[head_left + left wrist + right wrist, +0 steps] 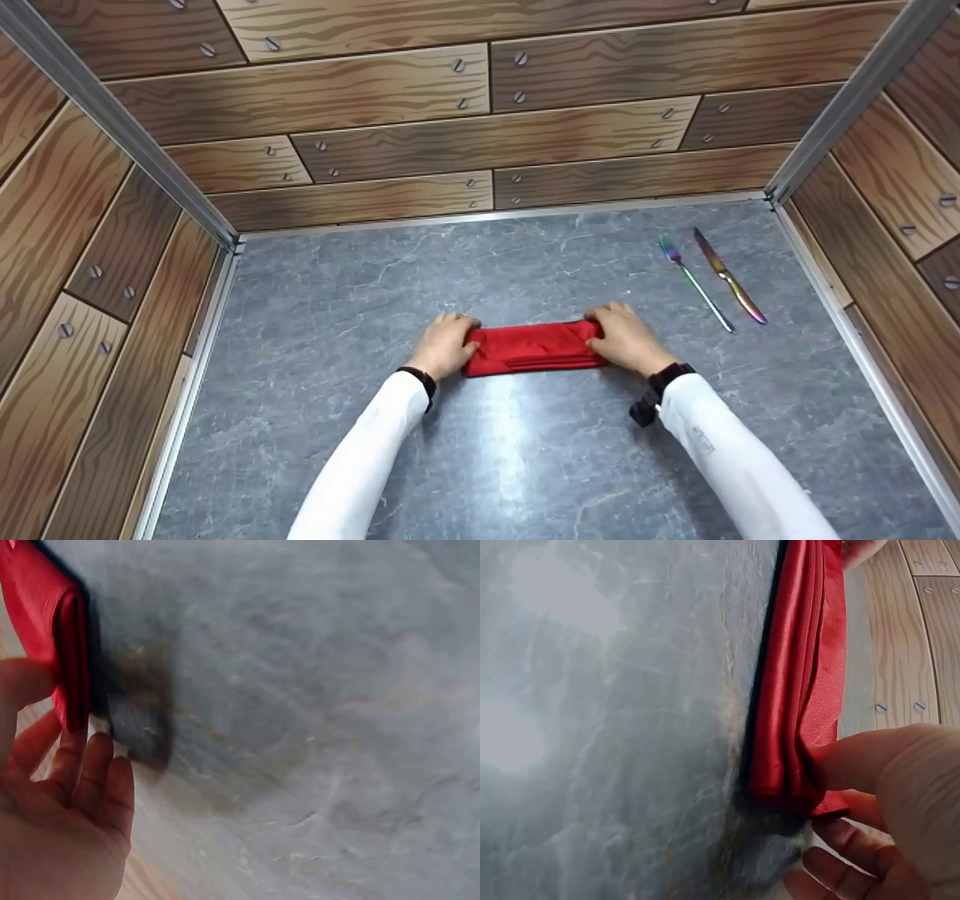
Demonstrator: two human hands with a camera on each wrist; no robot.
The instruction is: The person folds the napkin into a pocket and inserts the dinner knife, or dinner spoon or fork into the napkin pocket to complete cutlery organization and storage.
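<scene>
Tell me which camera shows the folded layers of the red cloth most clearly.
The right wrist view: the red cloth fills the frame edge-on, its stacked folds distinct, the right hand pinching its end. The head view shows the whole cloth between both hands, folds faint. The left wrist view shows only one blurred end by the left hand.

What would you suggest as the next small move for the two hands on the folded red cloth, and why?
Probably press the folded red cloth flat along its length. The left hand and right hand each grip one end, and the right wrist view shows several loose layers bulging at the edge the thumb pinches. The fork and knife lie apart to the right, untouched.
</scene>
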